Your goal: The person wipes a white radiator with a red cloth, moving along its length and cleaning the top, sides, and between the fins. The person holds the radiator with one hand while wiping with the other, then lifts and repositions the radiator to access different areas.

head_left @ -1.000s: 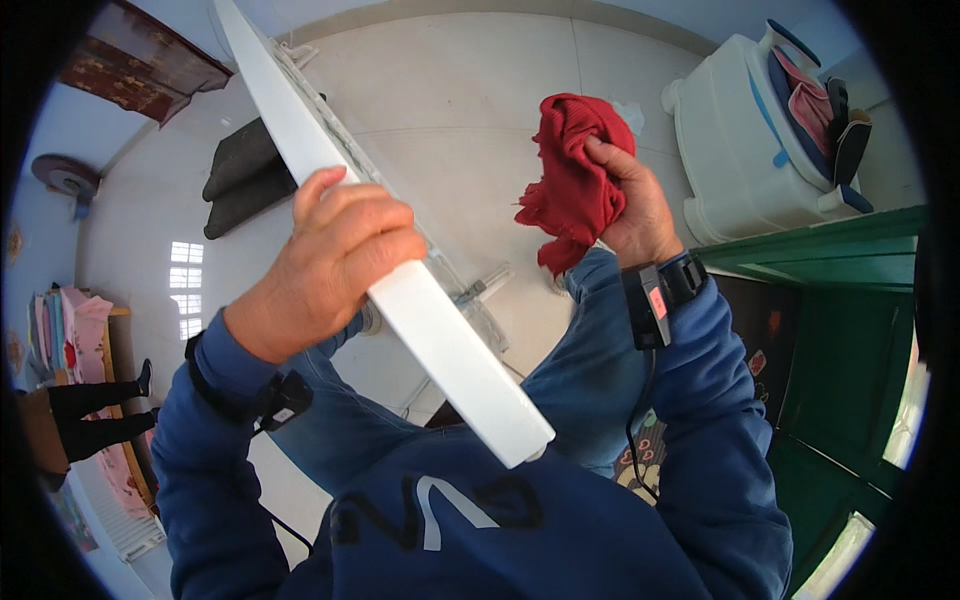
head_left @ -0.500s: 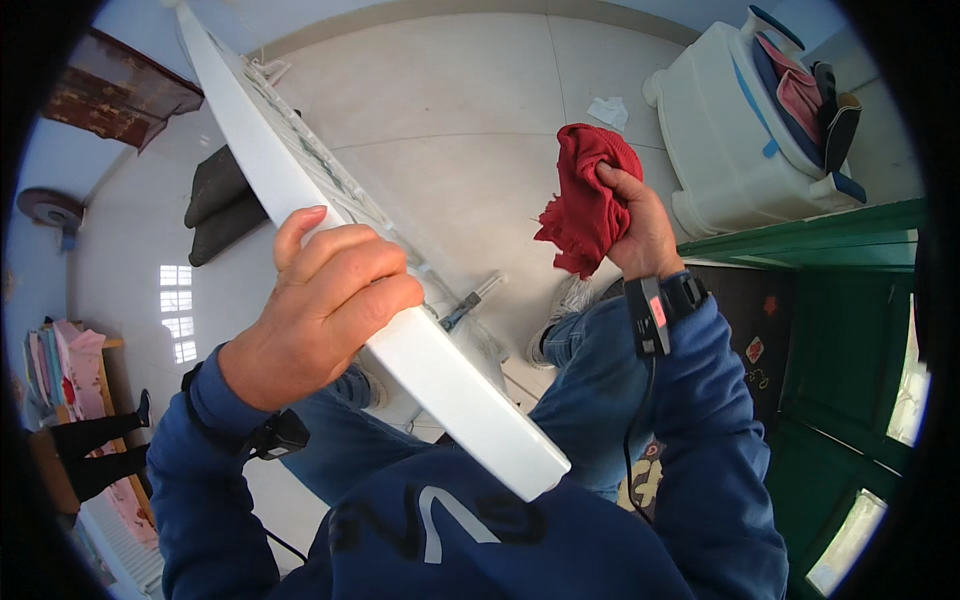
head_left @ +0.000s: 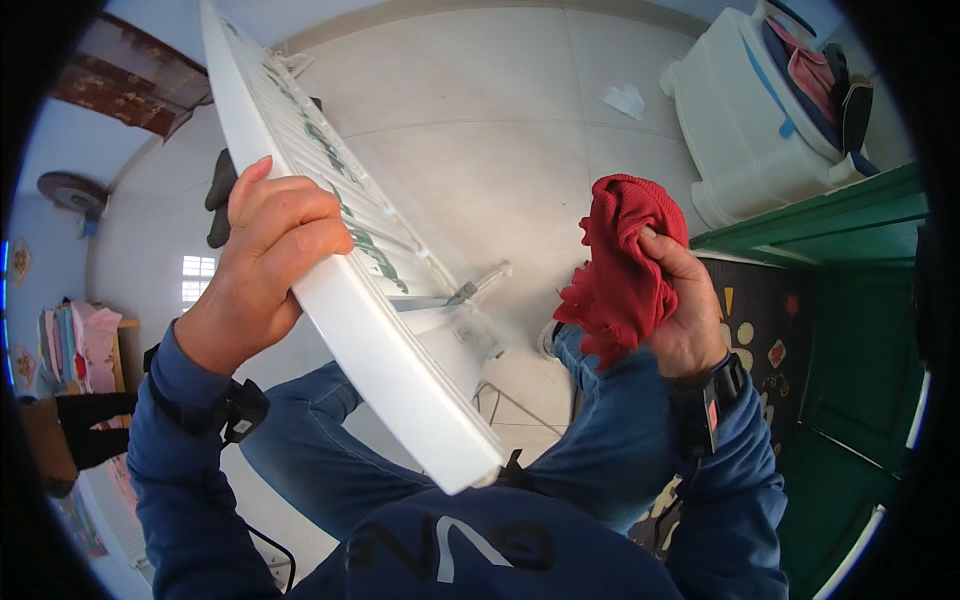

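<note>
A long white panel (head_left: 380,370) stands tilted on edge in front of me, running from far left to near my lap. Its inner side is ribbed with green markings, and a grey metal leg or strut (head_left: 480,285) sticks out from it. My left hand (head_left: 275,250) is closed over the panel's upper edge, thumb side toward me. In my right hand (head_left: 690,310) is a bunched red ribbed knit cloth (head_left: 635,260) with ragged edges, pinched between thumb and fingers. The cloth hangs apart from the panel.
A white plastic tub (head_left: 745,110) with cloths on top stands at the far right. Beside it are a green cabinet or door (head_left: 860,300) and a dark patterned mat (head_left: 745,300). A white scrap (head_left: 626,101) lies on the floor. Hanging clothes (head_left: 85,345) are at left.
My left hand has shifted left, and the panel has turned to show more of its ribbed side. My right hand has come nearer with the red cloth and a little right.
</note>
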Tool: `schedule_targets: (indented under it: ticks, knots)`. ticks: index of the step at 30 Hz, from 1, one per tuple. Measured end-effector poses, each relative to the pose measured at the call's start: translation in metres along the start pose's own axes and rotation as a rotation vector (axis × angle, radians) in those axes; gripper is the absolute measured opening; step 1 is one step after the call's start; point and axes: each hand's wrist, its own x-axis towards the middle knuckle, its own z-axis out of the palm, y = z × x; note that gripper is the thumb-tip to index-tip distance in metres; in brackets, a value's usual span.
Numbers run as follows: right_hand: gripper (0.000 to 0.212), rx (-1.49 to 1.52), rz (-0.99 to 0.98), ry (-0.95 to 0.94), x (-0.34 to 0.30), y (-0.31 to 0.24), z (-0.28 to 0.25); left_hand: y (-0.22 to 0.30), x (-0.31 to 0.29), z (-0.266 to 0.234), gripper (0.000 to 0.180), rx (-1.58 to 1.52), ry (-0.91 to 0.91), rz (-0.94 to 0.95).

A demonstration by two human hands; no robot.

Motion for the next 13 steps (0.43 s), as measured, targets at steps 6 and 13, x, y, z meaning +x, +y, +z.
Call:
schedule_targets:
  ticks: [6,13]
  knots:
    - [0.037,-0.104,-0.034,-0.026,0.023,0.003,0.004,0.019,-0.058,-0.014,0.028,0.076,-0.056,-0.079]
    - [0.027,-0.258,-0.041,-0.013,0.060,0.016,0.007,0.037,-0.132,-0.024,0.021,0.208,-0.100,-0.155]
